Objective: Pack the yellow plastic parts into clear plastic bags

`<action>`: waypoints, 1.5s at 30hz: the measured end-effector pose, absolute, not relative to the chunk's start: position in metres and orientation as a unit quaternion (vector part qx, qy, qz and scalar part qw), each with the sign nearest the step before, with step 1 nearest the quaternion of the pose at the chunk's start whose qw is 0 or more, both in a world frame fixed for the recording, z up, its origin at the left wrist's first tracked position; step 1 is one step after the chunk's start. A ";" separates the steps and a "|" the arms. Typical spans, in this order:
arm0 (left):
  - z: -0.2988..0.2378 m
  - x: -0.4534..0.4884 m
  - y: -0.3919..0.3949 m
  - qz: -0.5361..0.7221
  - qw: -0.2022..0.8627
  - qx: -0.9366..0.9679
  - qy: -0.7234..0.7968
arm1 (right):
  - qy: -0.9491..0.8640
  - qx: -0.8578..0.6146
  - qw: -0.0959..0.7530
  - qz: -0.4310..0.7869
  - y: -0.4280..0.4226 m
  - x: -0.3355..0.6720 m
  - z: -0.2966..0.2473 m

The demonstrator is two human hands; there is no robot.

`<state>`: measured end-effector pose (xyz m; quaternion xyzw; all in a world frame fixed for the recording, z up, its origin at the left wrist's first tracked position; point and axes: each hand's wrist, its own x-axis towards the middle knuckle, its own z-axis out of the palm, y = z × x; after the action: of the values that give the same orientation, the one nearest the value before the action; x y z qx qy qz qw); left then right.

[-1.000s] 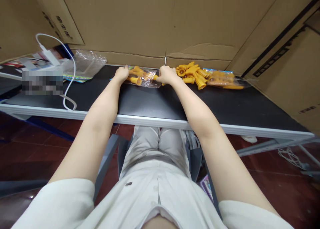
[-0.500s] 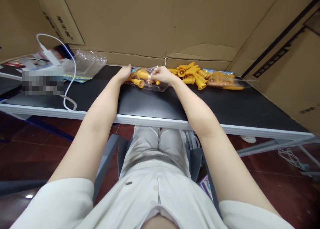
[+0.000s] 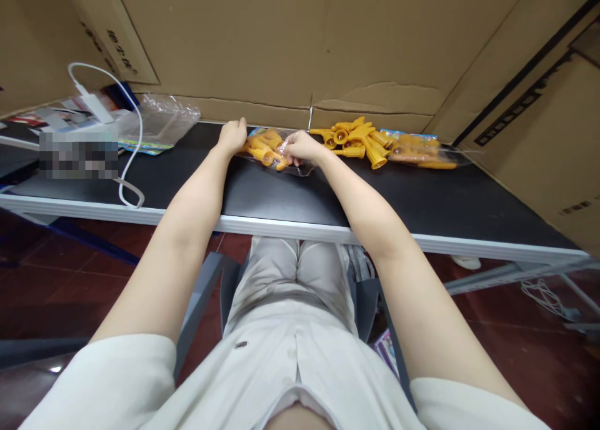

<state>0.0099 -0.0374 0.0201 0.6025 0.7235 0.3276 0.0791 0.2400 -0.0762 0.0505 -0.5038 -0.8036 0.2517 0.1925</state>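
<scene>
A clear plastic bag (image 3: 288,169) with several yellow-orange plastic pieces (image 3: 262,145) inside lies on the black table between my hands. My left hand (image 3: 233,136) is closed at the bag's left end, its thumb up and its other fingers mostly hidden behind. On the right side, my right hand (image 3: 302,145) pinches the clear film near the bag's opening. Just right of that hand is a pile of loose yellow hand-shaped plastic toys (image 3: 359,141) with hollow round ends. A filled bag (image 3: 417,150) of similar pieces lies beyond the pile.
On the left of the black table (image 3: 281,195) are clear bags (image 3: 164,124) with coloured edges, a white cable (image 3: 139,117) with a white plug, and a blurred-out item. Cardboard walls (image 3: 262,42) stand along the back and the right side.
The yellow pieces have shifted further into the bag and lie closer together. My right hand has moved slightly down along the film; my left hand stays nearly in place.
</scene>
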 end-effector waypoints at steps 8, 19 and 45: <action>0.026 0.022 -0.049 0.350 0.145 0.567 0.731 | -0.781 -0.437 0.246 0.372 -0.083 0.233 0.048; 0.026 0.027 -0.050 0.377 0.192 0.570 0.704 | -0.882 -0.446 0.138 0.064 -0.097 0.223 0.046; 0.019 0.027 -0.050 0.287 0.136 0.641 0.699 | -0.912 -0.386 0.123 0.065 -0.083 0.221 0.038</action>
<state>0.0265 -0.0497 0.0195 0.6409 0.6987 0.2874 0.1358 0.2206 -0.0834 0.0385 -0.3857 -0.9120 0.0650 0.1233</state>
